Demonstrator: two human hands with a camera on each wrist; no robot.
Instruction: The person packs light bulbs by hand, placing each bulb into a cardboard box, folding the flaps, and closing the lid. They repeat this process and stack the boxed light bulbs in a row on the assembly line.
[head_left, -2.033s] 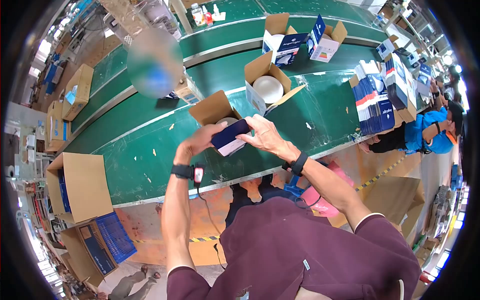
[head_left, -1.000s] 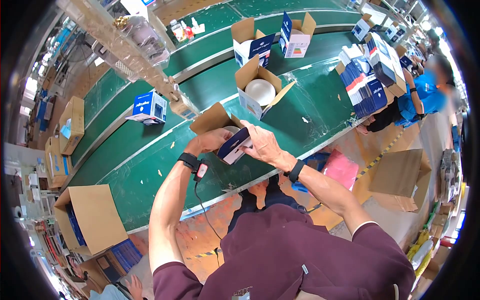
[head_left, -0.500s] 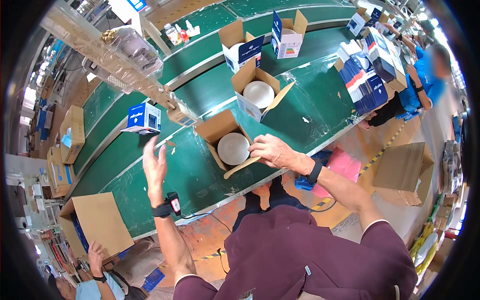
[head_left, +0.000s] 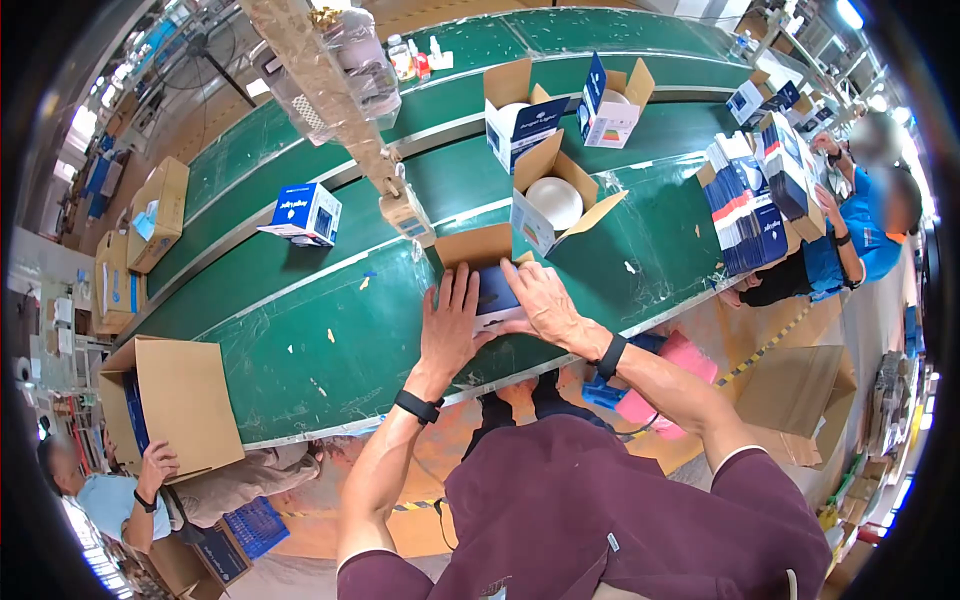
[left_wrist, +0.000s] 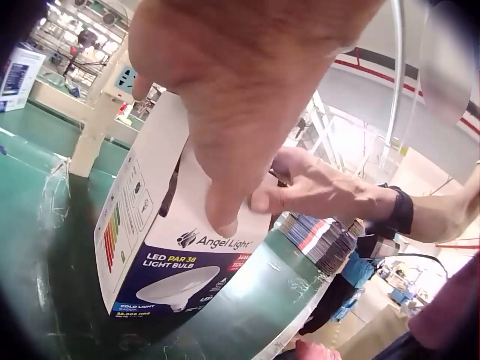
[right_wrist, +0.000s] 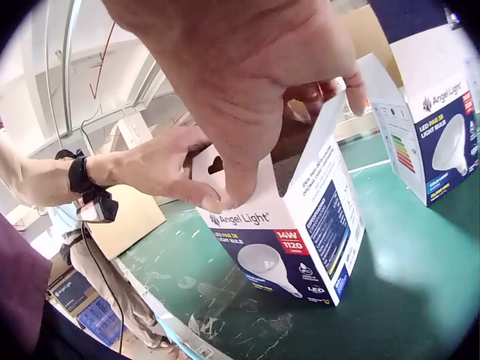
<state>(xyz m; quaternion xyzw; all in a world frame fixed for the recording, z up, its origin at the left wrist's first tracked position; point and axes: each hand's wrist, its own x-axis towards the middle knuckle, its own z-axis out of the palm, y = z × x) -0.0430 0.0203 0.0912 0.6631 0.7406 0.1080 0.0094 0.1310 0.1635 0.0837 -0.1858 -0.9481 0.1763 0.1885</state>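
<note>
Between both hands on the green bench stands a light bulb box (head_left: 492, 290), with blue card across its top and a brown flap raised behind. Printed on its front are "Angel Light" and a PAR 38 bulb. My left hand (head_left: 452, 318) lays its fingers over the top, its thumb on the white front panel. From the other side my right hand (head_left: 543, 303) grips the box, thumb (right_wrist: 241, 180) on the front and fingers over a side flap. In the right wrist view the two thumbs nearly meet on the front panel. The bulb inside is hidden.
Behind and right stands an open box (head_left: 528, 222) with a round white bulb (head_left: 555, 204); two more open boxes are farther back. Flattened boxes (head_left: 750, 215) are stacked at right, near a person in blue. A post (head_left: 335, 95) rises behind. Another person touches a carton (head_left: 185, 405) at left.
My left hand has reached into the box, swung out left, and come back to its top. The bulb, exposed half a second ago, is now covered. My right hand has stayed at the box.
</note>
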